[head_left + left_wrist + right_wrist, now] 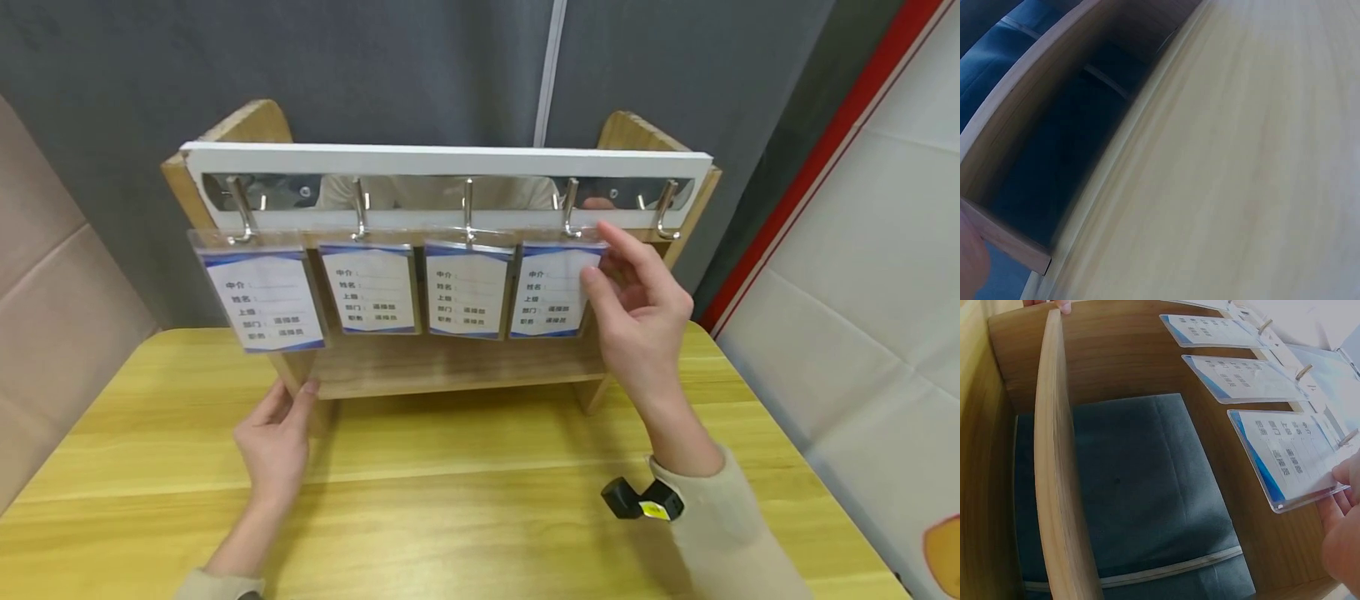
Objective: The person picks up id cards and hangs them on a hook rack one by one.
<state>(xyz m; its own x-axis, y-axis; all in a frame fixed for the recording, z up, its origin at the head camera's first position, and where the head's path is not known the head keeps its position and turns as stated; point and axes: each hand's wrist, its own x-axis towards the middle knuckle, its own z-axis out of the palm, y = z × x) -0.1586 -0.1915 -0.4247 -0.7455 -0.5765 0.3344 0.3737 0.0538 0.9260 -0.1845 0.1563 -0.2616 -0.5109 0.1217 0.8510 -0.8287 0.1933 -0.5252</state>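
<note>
My right hand (645, 308) pinches the right edge of a clear badge holder (553, 292) with a printed card inside. In the right wrist view, the thumb lies on the front of this badge holder (1282, 459), with fingers behind it. Its top edge is at the second hook (572, 208) from the right. More badge holders hang to its left, including one at the far left (262, 300). Low down, my left hand (277, 442) grips the left side of the wooden shelf rack (457, 367). Only a blurred part of that hand (971, 256) appears in the left wrist view.
The rightmost hook (666, 208) carries no badge. A white-framed mirror strip (450, 154) spans the rack's top front. The rack stands on a wood-grain table (465, 517) before a grey fabric partition (420, 67). A white panel with a red edge (825, 158) rises at the right.
</note>
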